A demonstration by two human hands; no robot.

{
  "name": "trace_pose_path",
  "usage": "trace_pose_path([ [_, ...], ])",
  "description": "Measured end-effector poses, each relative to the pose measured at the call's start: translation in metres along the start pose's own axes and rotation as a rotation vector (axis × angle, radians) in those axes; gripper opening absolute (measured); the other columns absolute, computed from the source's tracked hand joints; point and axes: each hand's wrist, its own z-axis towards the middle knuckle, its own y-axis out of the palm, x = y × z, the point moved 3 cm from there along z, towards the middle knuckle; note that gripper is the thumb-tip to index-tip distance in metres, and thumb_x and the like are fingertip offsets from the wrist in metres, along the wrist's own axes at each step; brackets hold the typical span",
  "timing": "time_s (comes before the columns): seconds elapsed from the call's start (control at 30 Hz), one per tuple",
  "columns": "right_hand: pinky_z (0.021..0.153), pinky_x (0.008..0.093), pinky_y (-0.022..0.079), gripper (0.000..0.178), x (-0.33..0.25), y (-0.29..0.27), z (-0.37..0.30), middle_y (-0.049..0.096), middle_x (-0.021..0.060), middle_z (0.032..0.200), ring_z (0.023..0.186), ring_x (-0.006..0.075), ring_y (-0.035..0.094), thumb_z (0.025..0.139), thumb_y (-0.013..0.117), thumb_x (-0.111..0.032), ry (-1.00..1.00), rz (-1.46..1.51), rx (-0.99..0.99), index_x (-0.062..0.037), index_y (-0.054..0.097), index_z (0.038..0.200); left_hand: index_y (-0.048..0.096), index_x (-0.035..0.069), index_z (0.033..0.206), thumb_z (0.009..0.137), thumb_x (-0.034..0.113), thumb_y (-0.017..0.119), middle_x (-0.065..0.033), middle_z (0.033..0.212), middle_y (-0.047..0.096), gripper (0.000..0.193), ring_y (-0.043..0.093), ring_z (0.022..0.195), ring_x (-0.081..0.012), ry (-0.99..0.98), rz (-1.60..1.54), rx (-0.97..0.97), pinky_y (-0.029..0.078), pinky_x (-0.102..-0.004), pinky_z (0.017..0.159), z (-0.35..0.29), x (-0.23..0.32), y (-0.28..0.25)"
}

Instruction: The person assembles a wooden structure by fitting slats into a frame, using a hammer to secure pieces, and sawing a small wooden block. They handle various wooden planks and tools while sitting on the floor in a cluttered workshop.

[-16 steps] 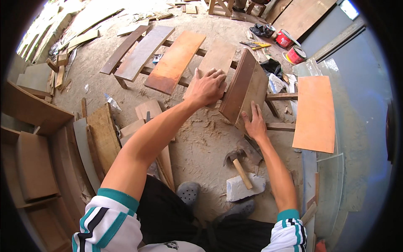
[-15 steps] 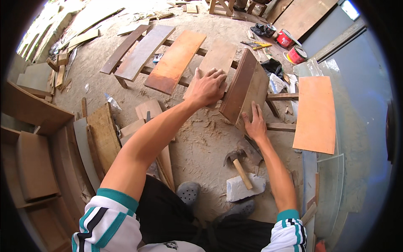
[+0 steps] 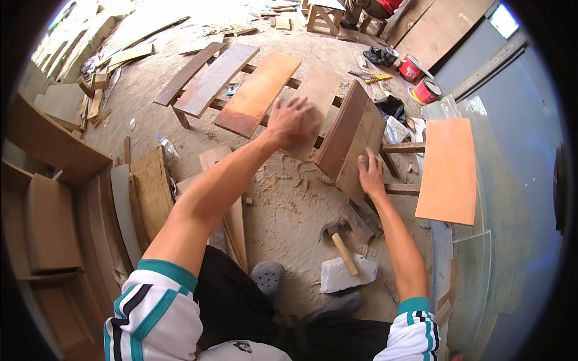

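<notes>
Head view: the left hand [image 3: 293,120] lies flat and blurred on a pale sanded board [image 3: 313,108], fingers spread, pressing on it rather than closing round it. That board rests across a low frame of rails [image 3: 403,147] near the middle of the scene, with an orange board [image 3: 259,93] and darker planks [image 3: 208,78] to its left. Just right of it, a dark brown board [image 3: 355,141] stands tilted on edge. The right hand [image 3: 370,174] rests on that board's near lower part, fingers extended against the face, so its grip is open and only steadying.

The tilted board looks stiff and fairly heavy, with a dry, dusty surface that should not slip much. It would best be taken by its long edges, one hand on each side.

Near the person, a hammer [image 3: 340,240] lies on the sandy floor [image 3: 283,198], its handle across a pale block [image 3: 346,274]. Two red tins [image 3: 418,78] stand far right.
</notes>
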Motion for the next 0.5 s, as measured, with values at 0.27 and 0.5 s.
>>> trace_pose_path([
  [0.27, 0.115, 0.0635, 0.013, 0.078, 0.0, 0.024, 0.003, 0.012, 0.0274, 0.16, 0.146, 0.0467, 0.015, 0.098, 0.027, -0.067, 0.187, -0.06, -0.043, -0.0197, 0.014, 0.158, 0.021, 0.028, 0.157, 0.073, 0.093, 0.036, -0.0283, 0.161, 0.006, 0.107, -0.003, 0.147, -0.051, -0.77, 0.008, 0.037, -0.003, -0.0767, 0.107, -0.014, -0.176, -0.036],
  [0.5, 0.115, 0.0603, 0.016, 0.078, 0.021, 0.029, 0.0, 0.013, 0.0293, 0.159, 0.146, 0.0478, 0.017, 0.098, 0.029, -0.066, 0.103, -0.043, 0.02, -0.0186, 0.015, 0.158, 0.024, 0.027, 0.157, 0.071, 0.095, 0.035, -0.0293, 0.16, 0.011, 0.11, 0.004, 0.145, -0.0559, -0.784, 0.008, 0.001, -0.001, -0.0787, 0.105, -0.029, -0.18, -0.023],
])
